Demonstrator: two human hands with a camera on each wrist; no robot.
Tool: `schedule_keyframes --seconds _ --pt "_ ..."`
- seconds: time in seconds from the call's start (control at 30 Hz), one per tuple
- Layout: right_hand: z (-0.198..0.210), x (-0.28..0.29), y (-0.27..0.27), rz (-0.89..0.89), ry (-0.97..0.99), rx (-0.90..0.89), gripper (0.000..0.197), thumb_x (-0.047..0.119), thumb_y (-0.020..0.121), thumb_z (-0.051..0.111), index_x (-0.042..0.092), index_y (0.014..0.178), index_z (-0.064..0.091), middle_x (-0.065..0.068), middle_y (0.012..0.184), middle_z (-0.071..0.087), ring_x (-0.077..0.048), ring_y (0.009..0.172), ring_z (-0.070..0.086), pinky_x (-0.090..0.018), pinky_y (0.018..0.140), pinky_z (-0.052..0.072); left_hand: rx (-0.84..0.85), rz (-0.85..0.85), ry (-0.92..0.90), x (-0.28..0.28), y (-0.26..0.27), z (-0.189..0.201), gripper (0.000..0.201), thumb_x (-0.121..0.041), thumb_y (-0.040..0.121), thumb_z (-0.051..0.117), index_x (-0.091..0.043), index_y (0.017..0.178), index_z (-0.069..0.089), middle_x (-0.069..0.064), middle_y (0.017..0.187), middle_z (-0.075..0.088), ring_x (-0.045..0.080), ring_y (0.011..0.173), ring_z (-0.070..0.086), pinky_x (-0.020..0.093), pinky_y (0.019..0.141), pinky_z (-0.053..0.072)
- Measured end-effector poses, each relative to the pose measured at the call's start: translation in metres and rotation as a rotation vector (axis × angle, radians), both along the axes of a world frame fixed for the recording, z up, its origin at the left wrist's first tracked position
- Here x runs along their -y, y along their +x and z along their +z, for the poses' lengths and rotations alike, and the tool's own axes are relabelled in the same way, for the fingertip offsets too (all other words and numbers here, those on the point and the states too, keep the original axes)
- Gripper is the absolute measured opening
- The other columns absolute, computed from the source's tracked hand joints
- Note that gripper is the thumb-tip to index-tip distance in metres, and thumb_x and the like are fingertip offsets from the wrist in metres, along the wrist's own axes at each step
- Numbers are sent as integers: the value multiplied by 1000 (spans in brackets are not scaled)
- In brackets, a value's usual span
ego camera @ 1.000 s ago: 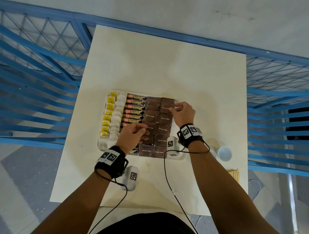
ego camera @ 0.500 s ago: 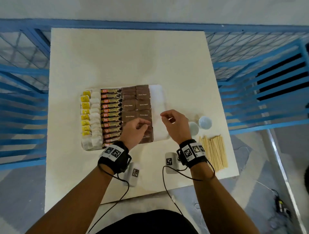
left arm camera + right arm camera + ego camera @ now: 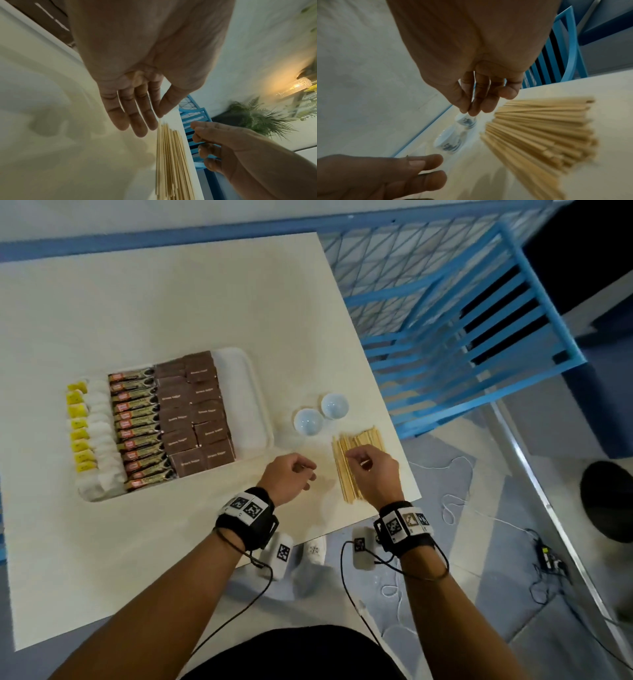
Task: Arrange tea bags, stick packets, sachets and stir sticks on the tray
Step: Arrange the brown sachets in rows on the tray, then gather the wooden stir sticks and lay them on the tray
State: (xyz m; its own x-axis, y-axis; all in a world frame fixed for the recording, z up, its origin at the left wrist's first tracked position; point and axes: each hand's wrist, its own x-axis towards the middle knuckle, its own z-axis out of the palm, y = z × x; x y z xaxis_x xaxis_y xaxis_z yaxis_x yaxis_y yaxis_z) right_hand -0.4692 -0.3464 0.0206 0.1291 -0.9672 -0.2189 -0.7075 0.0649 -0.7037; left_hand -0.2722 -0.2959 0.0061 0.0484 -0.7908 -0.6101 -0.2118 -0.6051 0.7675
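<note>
Hovering loose, empty — hands [image 3: 371,470] over stir sticks [image 3: 352,460], left hand [image 3: 289,475] beside.

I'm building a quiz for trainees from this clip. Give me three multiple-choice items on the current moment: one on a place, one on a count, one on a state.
1. Where do the stir sticks lie?
A. on the tray
B. on the table, right of the tray
C. in a cup

2. How many small white cups stand beside the tray?
A. one
B. two
C. four

3. What does the left hand hold?
A. nothing
B. a brown sachet
C. a tea bag

Answers: 1 B, the sticks lie near the table's right edge under the right hand. 2 B, two cups stand side by side. 3 A, the left wrist view shows bare, relaxed fingers.
</note>
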Motion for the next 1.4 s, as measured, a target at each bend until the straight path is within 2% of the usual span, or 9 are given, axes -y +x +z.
schedule_keyframes --seconds 0.13,0.2,0.4,0.57,0.67,0.83,1.07,1.3,1.4 --pt "-15 20 -44 36 26 -106 17 9 91 64 19 102 72 7 87 67 -9 76 60 -21 70 47 47 35 44 12 -37 -7 11 -19 95 63 -22 104 68 2 105 74 22 92 74 22 66 50" --pt "-25 31 -59 38 48 -164 22 12 89 65 19 110 69 3 94 66 -18 89 62 -27 75 49 80 46 69 19 -51 -14 16 -26 93 64 -26 109 65 3 113 71 25 105 70 34 84 57" --pt "-48 49 -69 63 176 -467 64 51 88 52 7 134 52 -17 134 50 -37 122 44 -46 105 37 172 110 167 32 -84 -16 51 -31 93 63 -15 140 55 6 133 63 28 120 62 44 107 49" --pt "-48 46 -62 96 233 -496 59 54 89 57 4 123 56 -18 128 50 -37 119 45 -46 104 37 104 223 205 42 -98 -23 14 -20 72 61 -6 74 63 16 85 71 34 84 67 44 83 59" --pt "-45 45 -58 131 241 -457 57 44 89 63 2 126 54 -20 129 46 -37 121 44 -44 105 36 -14 263 231 49 -100 -47 15 -15 77 64 -1 81 69 19 96 76 34 94 74 47 89 61" --pt "-47 40 -45 239 207 -413 70 53 83 73 3 128 53 -16 126 47 -33 116 44 -39 100 37 -119 393 272 55 -108 -53 26 -19 75 65 2 88 73 17 86 76 28 69 75 43 82 64" --pt "-51 37 -33 383 140 -439 60 49 88 71 -1 118 55 -15 116 56 -32 112 45 -38 97 37 -52 416 282 58 -113 -24 25 -20 86 70 0 101 74 14 95 77 27 85 76 35 71 64" --pt "-51 36 -23 490 130 -526 30 19 95 62 2 119 55 -14 118 55 -32 115 47 -36 95 40 19 363 312 61 -111 -25 27 -30 82 75 -7 96 75 9 96 79 24 90 74 34 77 59" --pt "-55 30 -22 509 151 -565 39 5 85 61 -1 122 50 -17 122 50 -33 113 45 -33 93 40 99 360 306 64 -110 -29 31 -35 79 80 -8 91 74 10 95 77 27 89 72 33 79 58"
